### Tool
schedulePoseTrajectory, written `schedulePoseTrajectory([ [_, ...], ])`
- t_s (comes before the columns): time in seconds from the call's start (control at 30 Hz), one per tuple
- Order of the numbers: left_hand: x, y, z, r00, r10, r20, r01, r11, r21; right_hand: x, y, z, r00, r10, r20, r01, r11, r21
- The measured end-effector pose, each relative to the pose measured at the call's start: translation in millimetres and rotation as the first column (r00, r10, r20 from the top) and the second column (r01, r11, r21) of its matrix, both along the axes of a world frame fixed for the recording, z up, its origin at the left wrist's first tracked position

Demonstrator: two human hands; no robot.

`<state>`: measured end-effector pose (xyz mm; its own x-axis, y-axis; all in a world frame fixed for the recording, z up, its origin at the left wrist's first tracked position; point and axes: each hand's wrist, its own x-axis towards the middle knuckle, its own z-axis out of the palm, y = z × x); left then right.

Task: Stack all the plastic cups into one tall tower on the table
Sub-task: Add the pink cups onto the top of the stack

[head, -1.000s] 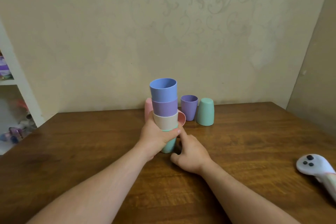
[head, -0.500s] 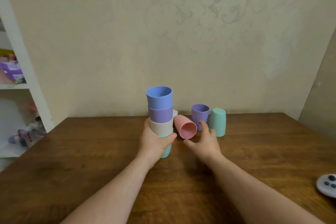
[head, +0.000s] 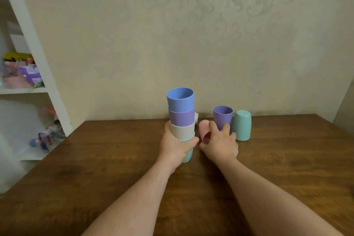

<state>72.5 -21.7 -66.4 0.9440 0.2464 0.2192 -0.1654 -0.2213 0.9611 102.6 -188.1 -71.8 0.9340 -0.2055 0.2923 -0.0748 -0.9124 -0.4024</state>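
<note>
**On the wooden table, a four-cup stack held while a pink cup is grasped**

Near the table's (head: 95, 168) far edge, the left hand (head: 175, 144) wraps firmly around a nested stack (head: 181, 119): a mint cup at the bottom, then cream, purple and blue on top, all mouths up. Its base stands on the wood.

Just right of the stack, the right hand (head: 220, 142) curls its fingers over a pink cup (head: 204, 131) lying tilted on its side, mouth toward the camera; whether it is lifted off the wood is unclear.

Behind that hand stands a loose purple cup (head: 222, 116), upright, and beside it a mint cup (head: 241, 125) turned upside down. A white shelf unit (head: 38, 53) sits at left.
</note>
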Motion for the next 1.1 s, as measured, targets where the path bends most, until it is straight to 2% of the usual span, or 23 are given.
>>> schedulePoseTrajectory([
  [0.13,0.0,-0.7,0.3,1.0,0.004,-0.008,-0.004,1.0,0.009,-16.6,-18.2,-2.1,0.99,0.128,-0.05,-0.117,0.976,0.185],
  [0.2,0.3,-1.6,0.1,1.0,0.021,-0.007,-0.021,1.0,0.007,-26.8,-28.8,-2.2,0.986,0.159,-0.049,-0.144,0.963,0.229],
  [0.37,-0.5,-5.6,0.4,0.999,0.039,-0.027,-0.039,0.999,-0.005,-37.0,-54.1,18.7,0.972,0.215,-0.093,-0.19,0.956,0.223],
  [0.5,-2.5,-6.1,0.1,0.999,0.024,-0.039,-0.026,0.999,-0.036,-36.9,-59.5,49.3,0.963,0.234,-0.135,-0.213,0.964,0.157],
  [0.63,-7.2,-6.6,2.7,0.999,-0.009,-0.035,0.007,0.998,-0.067,-34.8,-52.5,61.1,0.96,0.231,-0.155,-0.19,0.952,0.241],
  [0.77,-12.0,-4.0,3.0,0.998,-0.06,-0.032,0.057,0.995,-0.086,-37.1,-41.4,55.4,0.973,0.192,-0.124,-0.148,0.943,0.299],
  [0.93,-15.8,6.6,7.9,0.989,-0.144,-0.03,0.139,0.982,-0.125,-42.5,-34.2,39.0,0.985,0.168,-0.041,-0.132,0.882,0.452],
  [1.1,-15.2,12.2,45.7,0.976,-0.212,0.043,0.216,0.965,-0.146,-50.3,-30.7,23.8,0.985,0.172,0.026,-0.161,0.846,0.508],
])
